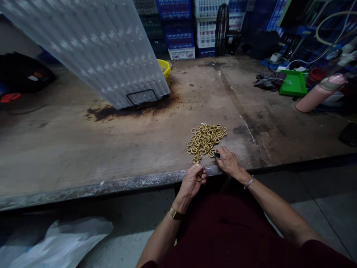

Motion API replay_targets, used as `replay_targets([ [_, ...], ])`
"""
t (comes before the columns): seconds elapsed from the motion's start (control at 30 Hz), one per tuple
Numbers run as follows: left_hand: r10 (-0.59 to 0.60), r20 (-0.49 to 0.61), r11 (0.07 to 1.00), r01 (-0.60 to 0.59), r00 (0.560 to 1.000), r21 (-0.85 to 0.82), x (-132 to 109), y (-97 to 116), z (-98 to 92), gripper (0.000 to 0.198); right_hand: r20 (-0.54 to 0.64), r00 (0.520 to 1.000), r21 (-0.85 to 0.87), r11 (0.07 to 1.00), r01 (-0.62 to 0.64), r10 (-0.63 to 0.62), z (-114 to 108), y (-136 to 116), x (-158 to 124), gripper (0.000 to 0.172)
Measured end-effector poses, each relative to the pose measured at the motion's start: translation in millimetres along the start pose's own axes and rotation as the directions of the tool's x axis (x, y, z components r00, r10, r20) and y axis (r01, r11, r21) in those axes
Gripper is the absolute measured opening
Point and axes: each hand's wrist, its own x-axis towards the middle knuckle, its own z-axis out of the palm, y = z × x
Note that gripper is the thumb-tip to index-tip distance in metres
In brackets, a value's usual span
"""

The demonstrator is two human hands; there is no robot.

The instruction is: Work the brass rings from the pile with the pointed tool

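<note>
Fingers (201, 172) of the left hand (193, 181) are curled in tight around one gold ring (199, 179). This hand sits right at the front edge of the table (83, 149). A gold watch (175, 213) is on its wrist.

The right hand (229, 162) lies flat on the table, just beside the left one. Its fingers are pinched close on a small dark tool (216, 154). The tool is too small to tell what it is. Its tip touches the near side of the pile of rings (205, 139). A thin silver bangle (249, 182) goes around this wrist.

The pile is a loose heap of many gold rings, all much the same. It lies on the table close to the front edge, just past both hands.

The table is old, brown and scratched, with a dark stain (111, 111) farther back. A big grey ribbed sheet (106, 48) leans over that stain. A yellow bowl (165, 69) peeks out behind the sheet. Far off to the right are a green tray (293, 83) and a pink tube (318, 95) that lies on its side. Blue and white crates (181, 33) are stacked at the back. A white bag (61, 238) lies on the floor at the lower left.
</note>
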Motion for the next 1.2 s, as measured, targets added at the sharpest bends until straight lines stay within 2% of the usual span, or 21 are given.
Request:
replay_targets([
  [0.13,0.0,-0.013,1.0,0.001,1.0,0.012,2,-2,1.2,0.042,0.028,0.996,-0.059,0.994,-0.088,0.09,-4,0,-1,0.03],
  [0.23,0.0,-0.015,1.0,0.0,1.0,0.022,3,-4,0.5,0.04,0.058,0.993,-0.082,0.992,-0.094,0.099,-8,-3,0,0.029],
  [0.47,-0.008,-0.02,0.999,0.009,1.0,0.05,3,-3,2.3,0.04,0.042,0.994,-0.07,0.993,-0.1,0.103,-5,1,-2,0.028],
  [0.57,0.0,-0.03,0.998,0.002,1.0,0.07,4,-3,4.3,0.041,0.002,0.996,-0.021,0.996,-0.089,0.089,-4,9,-2,0.027],
  [0.73,0.008,-0.019,0.993,-0.005,1.0,0.119,7,-4,9.4,0.043,-0.164,0.983,0.155,0.986,-0.058,0.084,-1,24,4,0.021],
  [0.87,0.037,-0.021,0.984,-0.033,0.999,0.174,10,-7,14.8,0.047,-0.244,0.968,0.434,0.9,0.05,0.063,3,20,4,0.023],
  [1.03,0.136,-0.033,0.961,-0.124,0.99,0.246,12,-7,19.5,0.06,-0.214,0.977,0.658,0.738,0.15,-0.008,-2,-3,-7,0.022],
  [1.1,0.18,-0.027,0.948,-0.166,0.983,0.272,13,-7,19.7,0.058,-0.18,0.983,0.715,0.682,0.151,-0.029,-5,-10,-11,0.02],
  [1.2,0.224,0.004,0.93,-0.215,0.975,0.297,15,-8,17.9,0.044,-0.13,0.991,0.775,0.62,0.122,-0.033,-6,-13,-14,0.019],
])
